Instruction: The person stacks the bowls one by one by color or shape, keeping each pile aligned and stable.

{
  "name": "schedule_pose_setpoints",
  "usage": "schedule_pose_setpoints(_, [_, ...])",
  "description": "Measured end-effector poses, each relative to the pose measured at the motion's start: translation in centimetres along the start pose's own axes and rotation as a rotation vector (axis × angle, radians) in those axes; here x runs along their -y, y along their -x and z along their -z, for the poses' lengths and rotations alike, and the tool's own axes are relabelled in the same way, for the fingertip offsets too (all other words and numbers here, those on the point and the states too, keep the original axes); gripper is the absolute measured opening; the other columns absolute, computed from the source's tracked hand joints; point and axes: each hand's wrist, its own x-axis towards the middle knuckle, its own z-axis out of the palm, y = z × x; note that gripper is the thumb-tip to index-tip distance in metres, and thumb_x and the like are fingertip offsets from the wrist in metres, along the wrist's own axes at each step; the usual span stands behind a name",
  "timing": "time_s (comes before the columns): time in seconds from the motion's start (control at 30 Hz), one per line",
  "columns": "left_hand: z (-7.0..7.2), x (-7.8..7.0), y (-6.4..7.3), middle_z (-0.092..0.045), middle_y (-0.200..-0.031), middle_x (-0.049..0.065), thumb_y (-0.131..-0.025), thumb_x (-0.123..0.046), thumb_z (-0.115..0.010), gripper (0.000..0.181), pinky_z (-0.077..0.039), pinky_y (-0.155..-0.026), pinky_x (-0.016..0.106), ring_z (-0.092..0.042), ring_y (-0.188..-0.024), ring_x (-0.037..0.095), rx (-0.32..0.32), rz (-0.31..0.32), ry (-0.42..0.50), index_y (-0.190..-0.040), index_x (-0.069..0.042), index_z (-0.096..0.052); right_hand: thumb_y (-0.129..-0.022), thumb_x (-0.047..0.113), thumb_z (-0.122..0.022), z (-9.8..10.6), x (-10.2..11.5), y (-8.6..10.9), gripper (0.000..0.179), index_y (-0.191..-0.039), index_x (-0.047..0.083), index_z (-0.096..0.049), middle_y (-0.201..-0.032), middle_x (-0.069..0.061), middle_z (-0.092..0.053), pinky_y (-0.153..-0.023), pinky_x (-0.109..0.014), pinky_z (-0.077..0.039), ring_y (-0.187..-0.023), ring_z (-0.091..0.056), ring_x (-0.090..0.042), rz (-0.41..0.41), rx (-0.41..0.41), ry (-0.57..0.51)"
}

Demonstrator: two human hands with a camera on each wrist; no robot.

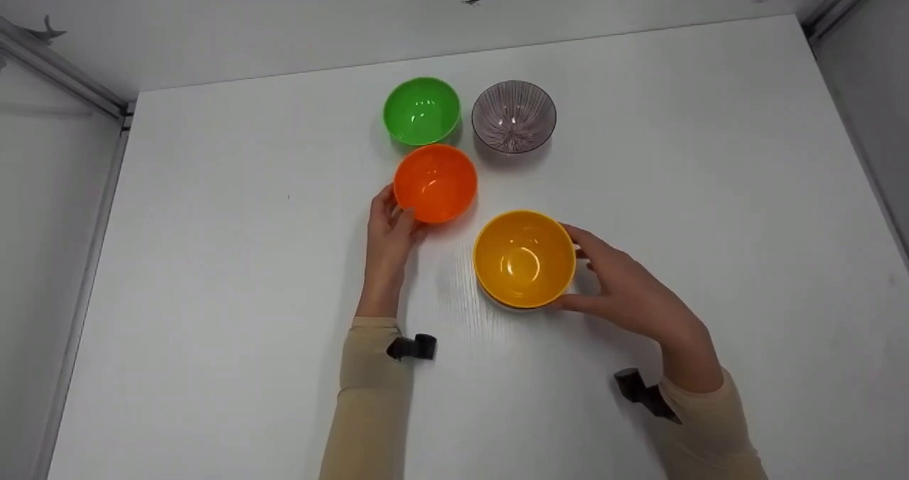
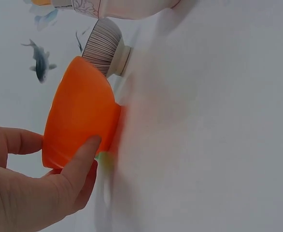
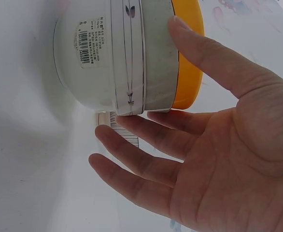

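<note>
My left hand pinches the rim and side of an orange bowl; the left wrist view shows the thumb on its outer wall. Whether its foot touches the table I cannot tell. My right hand holds the side of a bowl stack, its thumb and fingertips around the near and far sides, the palm standing off. A yellow bowl tops this stack. Under it, in the right wrist view, are a pale grey-green bowl and a white patterned bowl with a barcode label.
A green bowl stands behind the orange one, their rims overlapping in the head view. To its right is a striped purplish bowl. The white table meets a wall with painted fish at the back.
</note>
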Motion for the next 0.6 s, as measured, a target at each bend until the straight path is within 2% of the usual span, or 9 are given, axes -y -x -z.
schedule_pose_setpoints(0.17, [-0.15,0.1,-0.09,-0.044,-0.153,0.003,-0.101,-0.019,-0.056,0.055,-0.054,-0.103,0.034,-0.058,-0.125,0.021,-0.01,0.009,0.012,-0.151,-0.019,-0.034,-0.08,0.027,-0.084,-0.01,-0.03,-0.12,0.093,-0.155,0.016,-0.031,-0.157,-0.005,-0.041,-0.115,-0.057,-0.039,-0.14,-0.044,-0.032,0.001,0.001,0.002])
schedule_pose_setpoints(0.43, [0.1,-0.17,0.13,-0.045,-0.153,0.001,-0.099,-0.021,-0.059,0.056,-0.055,-0.102,0.032,-0.058,-0.125,0.019,-0.022,0.033,0.015,-0.15,-0.02,-0.036,-0.081,0.03,-0.083,0.03,-0.07,-0.03,0.092,-0.156,0.017,-0.03,-0.158,-0.006,-0.039,-0.114,-0.059,-0.04,-0.139,-0.046,-0.035,-0.008,0.01,0.001])
schedule_pose_setpoints(0.6, [0.17,-0.13,0.36,-0.046,-0.152,0.002,-0.098,-0.024,-0.06,0.058,-0.055,-0.101,0.033,-0.059,-0.124,0.019,-0.021,0.015,0.0,-0.151,-0.019,-0.036,-0.081,0.034,-0.083,0.07,-0.12,-0.06,0.093,-0.156,0.017,-0.03,-0.157,-0.007,-0.041,-0.113,-0.06,-0.04,-0.138,-0.047,-0.035,-0.007,0.004,0.012])
